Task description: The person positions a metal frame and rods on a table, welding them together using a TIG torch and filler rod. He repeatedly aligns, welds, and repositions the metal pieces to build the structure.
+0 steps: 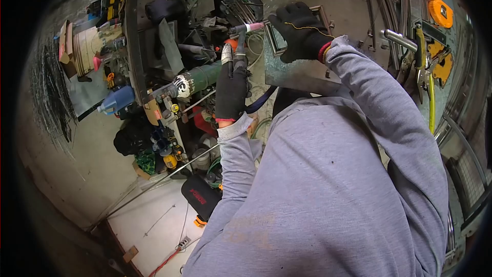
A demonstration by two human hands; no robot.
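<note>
My left hand [233, 84], in a black glove with pale worn fingertips, is closed around the dark handle of a TIG torch [241, 43]. The torch's pink cup [254, 26] points right, close to a corner of a small rectangular metal frame [278, 51]. That frame lies on a metal worktable [287, 74]. Over it is my right hand [305, 33], also black-gloved, its fingers and thumb gripping across the frame and covering much of it. The fingertips' exact contact is partly hidden.
On the table's right are metal tubes [387, 15], locking pliers [423, 74], a hammer-like tool [400, 40] and an orange tape measure [441, 11]. A green cylinder [200, 79] and scrap metal crowd the left. A blue jug [117, 100] stands beyond.
</note>
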